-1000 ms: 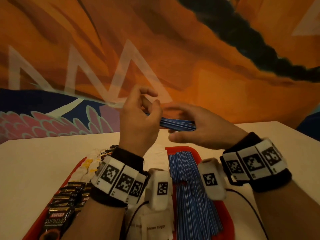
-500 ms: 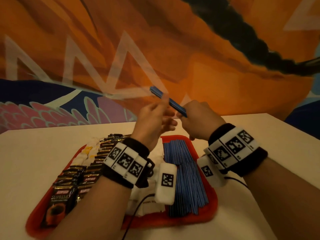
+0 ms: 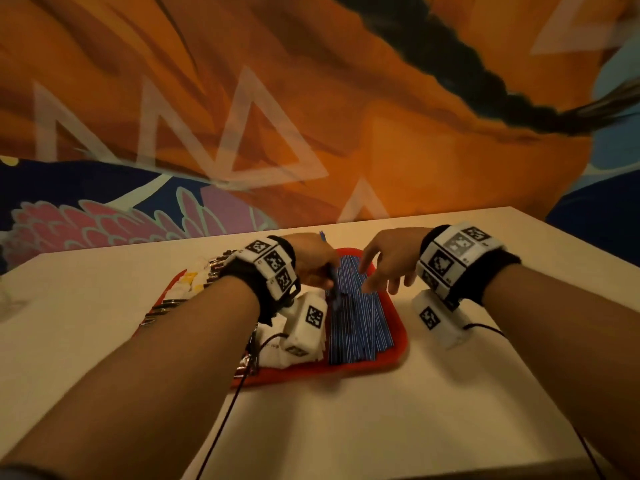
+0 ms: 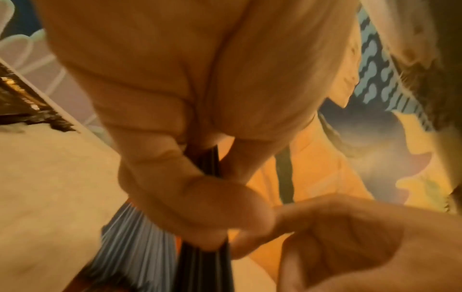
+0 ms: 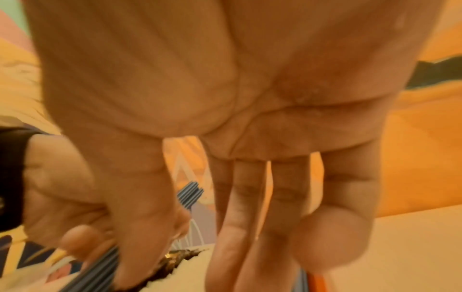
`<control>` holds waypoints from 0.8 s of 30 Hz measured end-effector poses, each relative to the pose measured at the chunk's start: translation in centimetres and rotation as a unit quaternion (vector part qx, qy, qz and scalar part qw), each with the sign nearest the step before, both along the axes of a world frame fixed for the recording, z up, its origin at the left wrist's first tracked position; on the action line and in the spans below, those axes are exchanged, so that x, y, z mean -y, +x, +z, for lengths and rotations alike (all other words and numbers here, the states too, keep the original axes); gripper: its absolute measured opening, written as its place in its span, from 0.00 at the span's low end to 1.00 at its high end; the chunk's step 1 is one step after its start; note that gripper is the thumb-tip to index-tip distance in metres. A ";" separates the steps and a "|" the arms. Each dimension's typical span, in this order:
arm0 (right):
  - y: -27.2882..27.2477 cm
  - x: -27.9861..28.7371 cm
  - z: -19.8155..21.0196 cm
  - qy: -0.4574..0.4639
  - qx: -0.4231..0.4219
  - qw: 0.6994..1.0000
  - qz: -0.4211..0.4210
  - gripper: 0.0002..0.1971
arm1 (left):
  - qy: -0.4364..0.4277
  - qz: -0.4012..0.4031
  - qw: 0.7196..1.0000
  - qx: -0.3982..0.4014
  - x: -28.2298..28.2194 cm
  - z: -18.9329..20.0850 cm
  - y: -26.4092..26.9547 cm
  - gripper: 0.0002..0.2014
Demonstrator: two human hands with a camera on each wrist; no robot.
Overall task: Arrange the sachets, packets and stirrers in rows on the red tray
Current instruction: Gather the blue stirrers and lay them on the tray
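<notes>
Between the thumb and curled fingers of the left hand a thin bundle of blue stirrers is pinched, standing steeply over the blue stirrer row on the red tray. The right hand hangs beside it, fingers straight and spread, tips just above that row. A loose pinch could let the bundle fan and scatter across the laid stirrers; the right fingertips, dragging, could skew them toward the white sachets or over the tray's rim onto the table.
</notes>
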State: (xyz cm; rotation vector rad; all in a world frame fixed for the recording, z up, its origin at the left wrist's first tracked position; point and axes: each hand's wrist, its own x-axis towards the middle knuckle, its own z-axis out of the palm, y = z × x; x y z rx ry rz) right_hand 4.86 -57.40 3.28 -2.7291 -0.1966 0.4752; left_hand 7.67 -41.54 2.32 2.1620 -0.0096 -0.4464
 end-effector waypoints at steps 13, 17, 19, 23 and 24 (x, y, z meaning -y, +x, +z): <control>0.2 0.3 -3.2 -0.022 -0.017 0.999 -0.029 0.12 | 0.202 -0.031 0.975 -0.082 1.8 -3.3 -1.3 0.03; 0.0 -0.4 -3.8 -0.015 -0.016 1.000 -0.006 0.13 | 0.268 -0.108 0.957 0.002 1.7 -3.9 -1.4 0.14; 0.1 -0.8 -4.0 -0.028 0.007 0.999 0.014 0.14 | 0.299 -0.095 0.949 -0.029 1.8 -3.8 -1.4 0.06; 0.3 -1.5 -4.2 -0.060 0.041 0.996 0.043 0.18 | 0.374 -0.134 0.918 0.019 1.7 -3.6 -1.1 0.08; 0.3 -1.6 -4.2 -0.064 0.044 0.996 0.047 0.18 | 0.379 -0.150 0.913 0.035 1.5 -3.6 -1.0 0.07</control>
